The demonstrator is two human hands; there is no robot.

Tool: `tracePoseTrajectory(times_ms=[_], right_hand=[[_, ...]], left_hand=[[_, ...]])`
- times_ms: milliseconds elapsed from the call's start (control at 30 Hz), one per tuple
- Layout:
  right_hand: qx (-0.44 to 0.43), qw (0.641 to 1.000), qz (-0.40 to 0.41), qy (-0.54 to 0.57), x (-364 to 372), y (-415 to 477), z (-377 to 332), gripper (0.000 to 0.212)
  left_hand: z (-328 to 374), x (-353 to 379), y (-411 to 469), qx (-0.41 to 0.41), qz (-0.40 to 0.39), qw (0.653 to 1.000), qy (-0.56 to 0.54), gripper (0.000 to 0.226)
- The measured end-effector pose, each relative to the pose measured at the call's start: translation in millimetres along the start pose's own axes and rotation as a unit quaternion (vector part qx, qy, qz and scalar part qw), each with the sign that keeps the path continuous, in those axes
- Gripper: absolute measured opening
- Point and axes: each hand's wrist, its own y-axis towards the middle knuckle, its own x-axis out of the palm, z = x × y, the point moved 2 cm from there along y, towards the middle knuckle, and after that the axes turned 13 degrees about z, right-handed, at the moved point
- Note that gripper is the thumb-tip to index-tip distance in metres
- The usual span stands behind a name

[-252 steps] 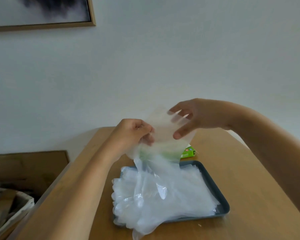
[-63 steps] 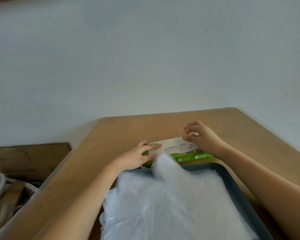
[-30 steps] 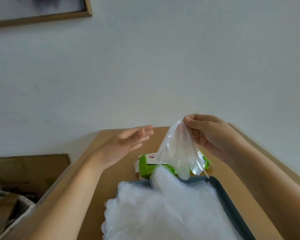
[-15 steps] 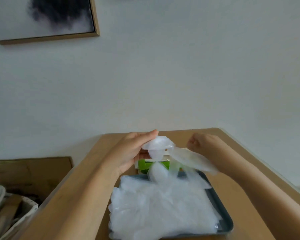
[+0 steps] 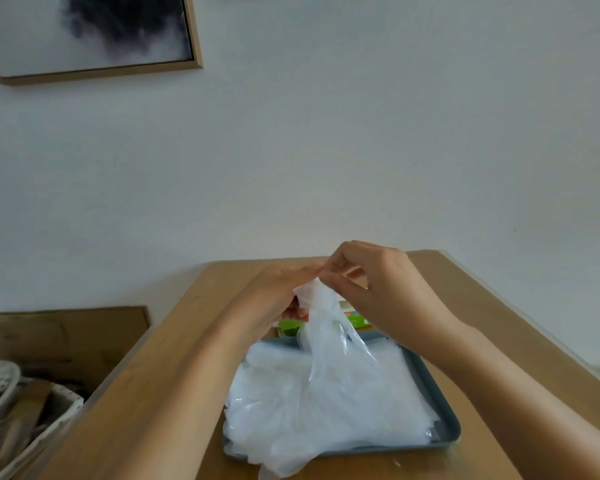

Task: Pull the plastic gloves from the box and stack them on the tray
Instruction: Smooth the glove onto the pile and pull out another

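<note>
A clear plastic glove (image 5: 321, 320) hangs above the tray, held at its top edge by both hands. My left hand (image 5: 279, 294) and my right hand (image 5: 364, 282) pinch the glove's cuff close together. Its lower part trails down onto the pile of clear gloves (image 5: 326, 400) heaped on the dark grey tray (image 5: 445, 424). The green and white glove box (image 5: 355, 318) lies just behind the tray, mostly hidden by my hands and the glove.
The tray sits on a wooden table (image 5: 520, 344) against a white wall. A framed picture (image 5: 90, 32) hangs at the upper left. A basket with a bowl and clutter (image 5: 11, 414) stands on the floor at the left.
My hands have come together and risen, both now pinching the glove's top edge, and the glove hangs down over the pile instead of lying spread between the hands.
</note>
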Motion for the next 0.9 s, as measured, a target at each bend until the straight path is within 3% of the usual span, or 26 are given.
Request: tracePoseTrajectory(times_ms=[133,200,300,367,467,533,667,800,900], right_hand=[[0.003,0.995,-0.103,0.000,-1,-4,-4,0.060],[-0.029,0.992,-0.116,-0.044,5,-10,-6,0.069],[-0.070,0.996,-0.023,-0.058,14,-12,-8,0.032],[-0.045,0.997,0.026,-0.050,12,-10,-6,0.009],[0.058,0.997,0.038,0.029,3,-5,-1,0.005],[0.133,0.984,0.026,0.118,-2,-2,0,0.010],[0.206,0.962,0.027,0.175,-11,4,7,0.014],[0.280,0.914,0.047,0.289,-22,9,7,0.017],[0.308,0.906,0.043,0.286,-34,12,15,0.014]], left_hand=[[2,0,1,-0.010,0.019,0.999,-0.026,0.028],[0,2,3,-0.013,0.046,0.998,-0.052,0.027],[-2,4,4,-0.004,0.049,0.997,-0.058,0.029],[-2,3,5,0.005,0.032,0.999,-0.024,0.034],[-5,1,10,0.060,-0.066,0.995,0.049,0.068],[-5,3,8,0.123,-0.143,0.978,0.088,0.077],[-3,12,6,0.135,-0.206,0.963,0.107,0.043],[-5,-3,9,0.113,-0.126,0.983,0.075,0.009],[-2,-15,10,0.087,-0.134,0.987,0.022,0.019]])
